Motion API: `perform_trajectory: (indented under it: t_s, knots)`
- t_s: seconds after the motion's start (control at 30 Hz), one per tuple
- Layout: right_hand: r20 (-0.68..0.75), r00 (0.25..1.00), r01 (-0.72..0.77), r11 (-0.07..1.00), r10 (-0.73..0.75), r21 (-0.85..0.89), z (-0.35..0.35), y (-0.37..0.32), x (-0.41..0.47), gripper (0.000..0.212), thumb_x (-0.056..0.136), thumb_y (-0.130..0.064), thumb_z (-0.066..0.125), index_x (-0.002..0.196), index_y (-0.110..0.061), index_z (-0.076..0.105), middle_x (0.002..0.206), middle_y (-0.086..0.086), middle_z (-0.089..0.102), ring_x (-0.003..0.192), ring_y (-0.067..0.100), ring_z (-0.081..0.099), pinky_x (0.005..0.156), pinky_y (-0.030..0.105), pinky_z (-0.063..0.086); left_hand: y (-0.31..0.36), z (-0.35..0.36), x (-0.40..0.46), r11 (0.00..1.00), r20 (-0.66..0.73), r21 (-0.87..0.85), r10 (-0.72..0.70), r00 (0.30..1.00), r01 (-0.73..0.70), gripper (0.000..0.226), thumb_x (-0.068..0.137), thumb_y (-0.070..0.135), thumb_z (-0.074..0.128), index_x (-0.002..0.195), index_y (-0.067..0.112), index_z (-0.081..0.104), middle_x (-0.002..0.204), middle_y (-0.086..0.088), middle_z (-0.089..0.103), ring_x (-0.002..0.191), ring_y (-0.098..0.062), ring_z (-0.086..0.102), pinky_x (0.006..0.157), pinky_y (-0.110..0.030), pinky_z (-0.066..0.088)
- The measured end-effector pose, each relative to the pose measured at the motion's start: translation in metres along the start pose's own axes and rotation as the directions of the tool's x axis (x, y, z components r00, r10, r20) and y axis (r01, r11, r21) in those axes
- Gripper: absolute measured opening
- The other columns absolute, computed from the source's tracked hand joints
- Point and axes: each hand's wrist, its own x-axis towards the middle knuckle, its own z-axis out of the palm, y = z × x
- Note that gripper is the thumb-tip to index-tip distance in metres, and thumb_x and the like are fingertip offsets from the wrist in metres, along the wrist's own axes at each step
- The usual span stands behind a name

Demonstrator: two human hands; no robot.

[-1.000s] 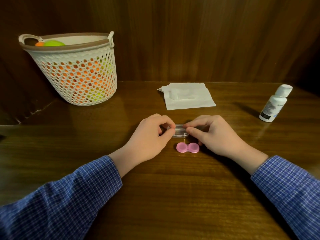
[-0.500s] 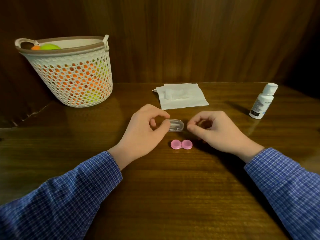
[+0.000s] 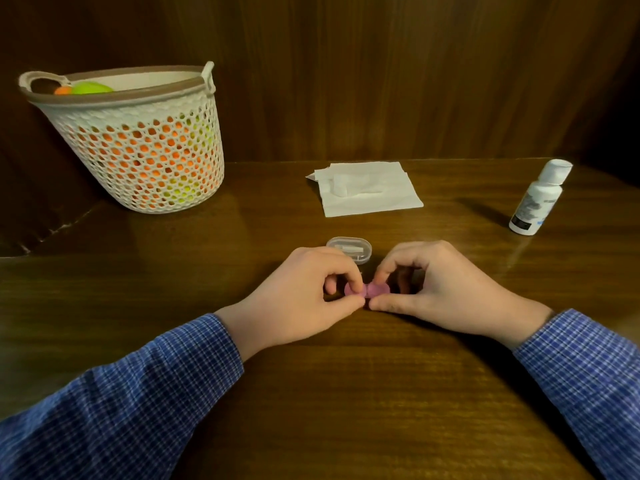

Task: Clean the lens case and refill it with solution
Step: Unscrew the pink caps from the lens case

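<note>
— Opening the case looks like the step in hand: at the centre of the frame the left hand (image 3: 298, 299) and the right hand (image 3: 440, 292) both pinch the small pink twin-cup plastic lens case (image 3: 370, 291), one on each cap, low over the dark wooden tabletop (image 3: 346, 393).

— So nothing is cleaned or filled yet?

— Judging by the caps, apparently on, no. The white folded paper tissue (image 3: 370, 194) lies above the hands, untouched, and the white plastic solution bottle (image 3: 536, 199) stands capped at the right edge, well apart.

— And the next move?

— Probably twisting off each cap while the other hand steadies the body; the case is tiny, so the grip must stay firm. The clear oval plastic box (image 3: 349, 249) sits just behind the hands.
</note>
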Motion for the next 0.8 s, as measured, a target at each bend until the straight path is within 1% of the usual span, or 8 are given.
perform_trajectory:
  t_s: [0.07, 0.13, 0.2, 0.27, 0.37, 0.43, 0.6, 0.8]
  knots:
    - [-0.031, 0.999, -0.031, 0.999, 0.030, -0.031, 0.001, -0.002, 0.000, 0.044, 0.067, -0.070, 0.070, 0.097, -0.038, 0.071, 0.086, -0.018, 0.068, 0.084, -0.001, 0.062, 0.064, 0.014, 0.051, 0.000, 0.000, 0.000, 1.000, -0.011, -0.003, -0.007, 1.000, 0.007, 0.006, 0.088, 0.030, 0.076, 0.094, 0.031, 0.077, 0.088, 0.013, 0.069, 0.078, -0.013, 0.061, 0.063, -0.018, 0.048]
    - [-0.023, 0.999, -0.044, 0.997, 0.043, -0.062, 0.002, -0.003, 0.001, 0.050, 0.064, -0.077, 0.063, 0.092, -0.037, 0.074, 0.082, -0.017, 0.068, 0.083, 0.000, 0.062, 0.062, 0.016, 0.051, 0.000, -0.001, 0.000, 1.000, -0.016, -0.015, -0.015, 1.000, 0.015, 0.006, 0.087, 0.029, 0.077, 0.093, 0.030, 0.078, 0.087, 0.011, 0.071, 0.077, -0.013, 0.062, 0.062, -0.016, 0.047]
    - [-0.004, 0.999, -0.045, 0.997, 0.045, -0.066, 0.003, -0.004, 0.002, 0.053, 0.063, -0.078, 0.061, 0.089, -0.035, 0.077, 0.080, -0.015, 0.070, 0.081, 0.002, 0.063, 0.062, 0.018, 0.052, 0.000, -0.002, 0.000, 0.999, -0.011, -0.036, -0.032, 0.999, 0.032, 0.006, 0.087, 0.029, 0.078, 0.093, 0.030, 0.079, 0.089, 0.010, 0.073, 0.079, -0.012, 0.065, 0.065, -0.020, 0.053]
    - [0.001, 0.998, -0.060, 0.997, 0.060, -0.045, 0.005, -0.006, 0.001, 0.054, 0.063, -0.077, 0.060, 0.088, -0.033, 0.078, 0.078, -0.013, 0.071, 0.080, 0.003, 0.064, 0.062, 0.017, 0.052, 0.001, -0.005, 0.000, 0.996, 0.005, -0.065, -0.058, 0.998, 0.058, 0.007, 0.086, 0.029, 0.079, 0.092, 0.031, 0.080, 0.092, 0.014, 0.074, 0.087, -0.008, 0.068, 0.074, -0.025, 0.058]
    - [0.025, 0.997, -0.077, 0.996, 0.078, -0.045, 0.006, -0.008, 0.002, 0.045, 0.067, -0.071, 0.065, 0.088, -0.033, 0.077, 0.077, -0.014, 0.072, 0.078, 0.002, 0.065, 0.061, 0.016, 0.052, 0.003, -0.009, 0.001, 0.997, 0.027, -0.063, -0.049, 0.998, 0.051, 0.005, 0.085, 0.029, 0.080, 0.090, 0.030, 0.081, 0.094, 0.017, 0.075, 0.095, 0.003, 0.068, 0.088, -0.023, 0.056]
    - [0.039, 0.996, -0.080, 0.995, 0.082, -0.055, 0.006, -0.009, 0.004, 0.034, 0.073, -0.062, 0.072, 0.089, -0.032, 0.076, 0.077, -0.014, 0.071, 0.075, 0.003, 0.064, 0.059, 0.019, 0.053, 0.004, -0.009, 0.001, 0.998, 0.034, -0.049, -0.033, 0.999, 0.035, 0.004, 0.085, 0.028, 0.080, 0.088, 0.029, 0.082, 0.094, 0.018, 0.075, 0.096, 0.005, 0.067, 0.091, -0.022, 0.053]
    - [0.074, 0.996, -0.042, 0.999, 0.043, -0.023, 0.005, -0.008, 0.007, 0.020, 0.080, -0.047, 0.079, 0.090, -0.029, 0.077, 0.075, -0.012, 0.071, 0.071, 0.005, 0.065, 0.059, 0.021, 0.053, 0.002, -0.010, 0.003, 0.999, 0.049, -0.048, -0.016, 0.999, 0.018, 0.003, 0.085, 0.028, 0.080, 0.088, 0.030, 0.081, 0.094, 0.019, 0.075, 0.095, 0.005, 0.068, 0.086, -0.019, 0.055]
    - [0.136, 0.991, -0.001, 1.000, 0.001, 0.006, 0.002, -0.001, 0.012, 0.020, 0.081, -0.046, 0.079, 0.089, -0.028, 0.076, 0.077, -0.010, 0.071, 0.072, 0.007, 0.066, 0.059, 0.021, 0.054, -0.001, -0.011, 0.004, 0.998, 0.051, -0.055, 0.034, 0.998, -0.031, 0.005, 0.087, 0.024, 0.079, 0.090, 0.025, 0.082, 0.098, 0.015, 0.076, 0.097, 0.001, 0.069, 0.086, -0.022, 0.058]
